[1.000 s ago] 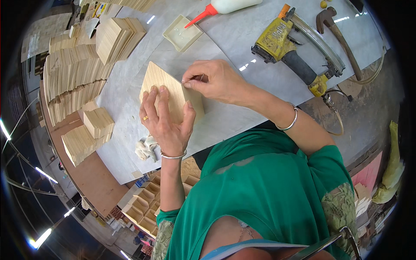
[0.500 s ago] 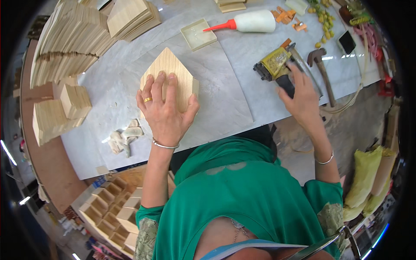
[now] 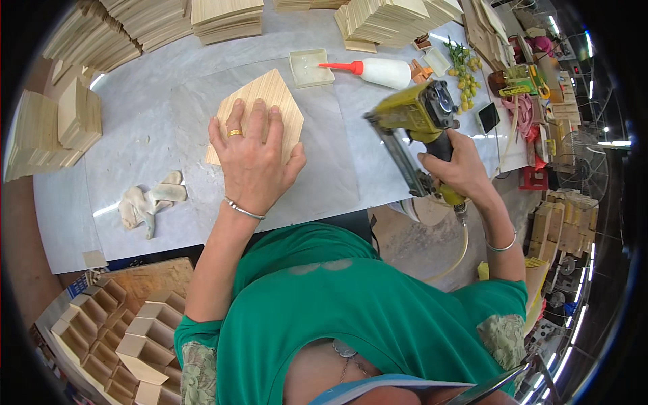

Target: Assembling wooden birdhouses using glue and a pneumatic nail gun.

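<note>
My left hand (image 3: pixel 255 154) lies on a pale wooden piece with a pointed end (image 3: pixel 271 89), its fingers spread over the top and the thumb by the right edge. It covers much of the piece's near part. My right hand (image 3: pixel 460 165) is wrapped round the dark handle of a yellow-and-black nail gun (image 3: pixel 410 108), raised off the table to the right of the piece. An air hose (image 3: pixel 464 236) hangs from the base of its handle. Beyond the piece stand a shallow square dish (image 3: pixel 312 78) and a white glue bottle (image 3: pixel 386 73) on its side, its red nozzle over the dish.
Stacks of thin wooden boards (image 3: pixel 228 19) line the far edge, with more pieces (image 3: pixel 40 128) at the left. Crumpled gloves (image 3: pixel 150 202) lie near the front left. A phone (image 3: pixel 487 117) and grapes (image 3: pixel 464 77) are at the right. Assembled wooden boxes (image 3: pixel 145 337) sit below the table.
My right hand has closed on the nail gun's handle and lifted it off the table. My left hand stays on the wooden piece. The view has swung to the right.
</note>
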Action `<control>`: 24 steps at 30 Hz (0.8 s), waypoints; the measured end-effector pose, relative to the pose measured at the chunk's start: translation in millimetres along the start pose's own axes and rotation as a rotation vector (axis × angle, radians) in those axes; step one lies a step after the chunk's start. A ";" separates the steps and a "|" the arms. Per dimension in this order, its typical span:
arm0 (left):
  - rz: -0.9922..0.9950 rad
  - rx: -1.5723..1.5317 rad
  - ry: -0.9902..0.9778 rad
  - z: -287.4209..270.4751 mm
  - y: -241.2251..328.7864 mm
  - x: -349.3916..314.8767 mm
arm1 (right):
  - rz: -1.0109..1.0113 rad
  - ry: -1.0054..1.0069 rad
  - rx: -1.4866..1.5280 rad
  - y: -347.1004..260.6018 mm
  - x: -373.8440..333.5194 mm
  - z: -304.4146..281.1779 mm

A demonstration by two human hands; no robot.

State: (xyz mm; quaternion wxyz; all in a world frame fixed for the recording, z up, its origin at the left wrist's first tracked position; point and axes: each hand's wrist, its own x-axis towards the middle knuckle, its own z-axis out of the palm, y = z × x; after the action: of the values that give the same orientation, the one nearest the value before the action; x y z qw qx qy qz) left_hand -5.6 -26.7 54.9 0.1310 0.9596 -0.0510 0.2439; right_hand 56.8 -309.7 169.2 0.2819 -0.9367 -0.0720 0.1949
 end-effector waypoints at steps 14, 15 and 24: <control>-0.042 -0.014 -0.011 -1.9 0.8 -0.4 | -0.283 -0.287 -0.223 -92.9 36.8 0.1; -0.040 -0.015 -0.007 -2.0 0.6 -0.6 | -0.283 -0.289 -0.225 -95.3 36.4 0.5; -0.038 -0.021 0.006 -0.3 0.6 -0.1 | -0.270 -0.299 -0.192 -94.3 40.5 4.9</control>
State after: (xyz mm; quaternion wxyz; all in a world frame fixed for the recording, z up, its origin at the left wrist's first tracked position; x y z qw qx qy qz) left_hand -5.9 -27.2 55.2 0.1458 0.9582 -0.0350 0.2437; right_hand 89.4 -219.0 204.7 0.2010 -0.9018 -0.2559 0.2843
